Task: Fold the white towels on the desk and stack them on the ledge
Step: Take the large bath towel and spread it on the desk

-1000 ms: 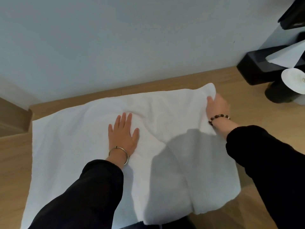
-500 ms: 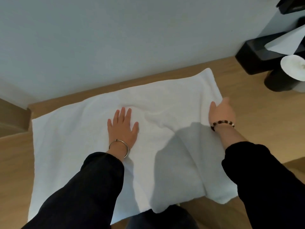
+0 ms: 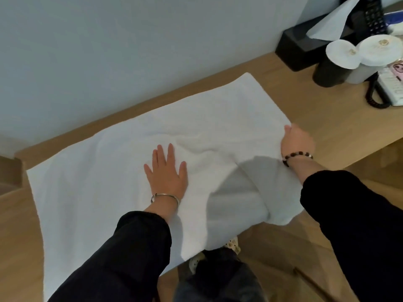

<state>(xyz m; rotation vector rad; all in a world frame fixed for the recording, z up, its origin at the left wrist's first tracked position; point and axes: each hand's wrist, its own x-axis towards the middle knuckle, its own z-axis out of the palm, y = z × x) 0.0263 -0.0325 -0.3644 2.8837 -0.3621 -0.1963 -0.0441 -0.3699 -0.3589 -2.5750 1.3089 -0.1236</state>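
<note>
The left hand (image 3: 166,171) lies flat at mid-frame, fingers spread, likely pinning the white towel (image 3: 93,184) against sliding. The right hand (image 3: 297,141), at centre right, curls round the towel's right edge, probably to fold it over. The towel lies spread across the desk (image 3: 327,123).

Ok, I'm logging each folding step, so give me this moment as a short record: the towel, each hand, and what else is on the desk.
towel: one white towel spread over the desk, wrinkled near its middle, near edge hanging over the desk's front
left hand: left hand flat, fingers straight, pressing on the towel's middle
right hand: right hand grips the towel's right edge
nearby: black tissue box, lidded cups and telephone at far right
</note>
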